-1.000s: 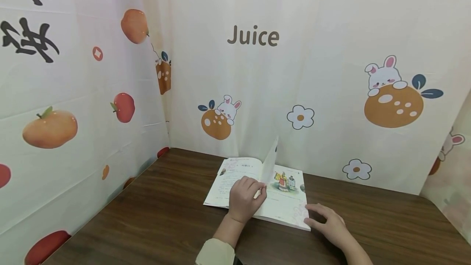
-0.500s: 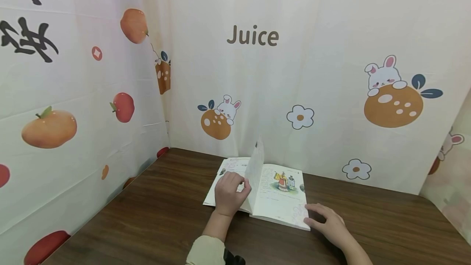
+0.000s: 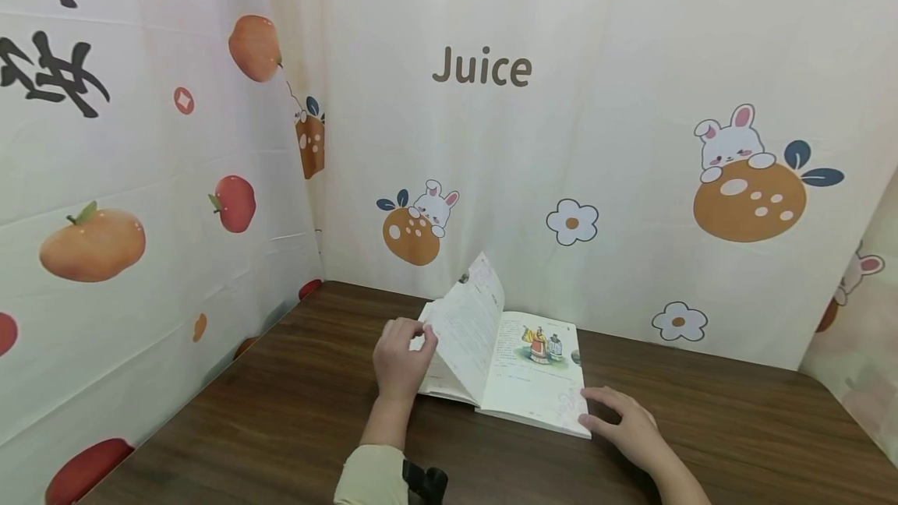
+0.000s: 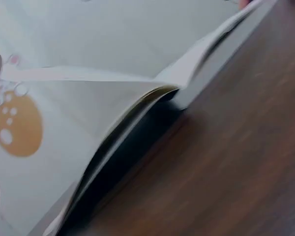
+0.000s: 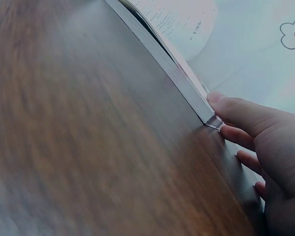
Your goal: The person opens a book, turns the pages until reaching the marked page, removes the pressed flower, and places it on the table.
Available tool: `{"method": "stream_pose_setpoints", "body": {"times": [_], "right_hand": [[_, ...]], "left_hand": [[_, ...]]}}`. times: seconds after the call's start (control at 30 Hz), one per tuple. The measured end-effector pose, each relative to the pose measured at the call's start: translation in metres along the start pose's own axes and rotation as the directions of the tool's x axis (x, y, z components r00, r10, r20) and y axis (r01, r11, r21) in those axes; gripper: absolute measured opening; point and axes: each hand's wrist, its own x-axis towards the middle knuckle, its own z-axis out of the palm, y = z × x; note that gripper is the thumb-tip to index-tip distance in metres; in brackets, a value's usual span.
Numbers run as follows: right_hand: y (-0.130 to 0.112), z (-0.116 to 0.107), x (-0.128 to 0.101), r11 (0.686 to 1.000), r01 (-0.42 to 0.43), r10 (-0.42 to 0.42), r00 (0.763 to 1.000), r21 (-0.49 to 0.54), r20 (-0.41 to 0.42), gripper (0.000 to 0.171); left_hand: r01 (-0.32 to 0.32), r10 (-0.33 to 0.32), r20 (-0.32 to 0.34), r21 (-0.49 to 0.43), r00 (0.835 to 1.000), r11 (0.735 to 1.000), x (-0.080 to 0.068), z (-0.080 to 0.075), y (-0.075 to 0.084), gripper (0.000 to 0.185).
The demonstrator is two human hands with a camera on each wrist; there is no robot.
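An open picture book (image 3: 536, 384) lies on the dark wooden table (image 3: 281, 411). My left hand (image 3: 403, 349) pinches the outer edge of one page (image 3: 466, 326), which stands lifted and leans over toward the left half of the book. In the left wrist view that lifted page (image 4: 88, 98) arches over the stack of pages. My right hand (image 3: 617, 419) rests with relaxed fingers at the book's near right corner. In the right wrist view the thumb of that right hand (image 5: 255, 123) touches the corner of the book (image 5: 174, 66). The right-hand page shows two drawn figures.
Cloth walls printed with oranges, rabbits, flowers and the word "Juice" (image 3: 482, 68) close in the table at the back and left. Bare tabletop (image 5: 88, 147) stretches in front of the book and to both sides.
My left hand has carried the lifted page from upright over the spine to the left, across the left half of the book. The right hand has stayed at the corner.
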Motion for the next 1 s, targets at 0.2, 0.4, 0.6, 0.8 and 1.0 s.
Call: {"method": "stream_pose_setpoints", "body": {"times": [0.2,0.4,0.6,0.8,1.0], "right_hand": [[0.000,-0.001,0.000,1.000,0.016,-0.016,1.000,0.000,0.000,0.054],[-0.001,-0.001,0.000,1.000,0.012,-0.012,1.000,-0.008,0.009,0.056],[-0.001,-0.001,-0.001,1.000,0.017,-0.017,1.000,0.002,0.013,0.055],[-0.001,-0.001,-0.001,1.000,0.008,-0.008,1.000,0.005,0.013,0.055],[-0.002,-0.001,0.000,1.000,-0.004,0.004,1.000,0.011,0.015,0.056]], "left_hand": [[0.485,-0.471,0.490,0.109,0.733,0.868,0.003,-0.030,-0.022,0.013],[0.581,-0.531,0.645,0.161,0.550,0.798,0.003,-0.044,-0.037,0.010],[0.569,-0.533,0.690,0.210,0.489,0.795,-0.001,-0.049,-0.042,0.009],[0.456,-0.517,0.711,0.304,0.476,0.837,-0.005,-0.050,-0.045,0.016],[0.417,-0.541,0.710,0.368,0.451,0.831,-0.007,-0.050,-0.048,0.024]]}}
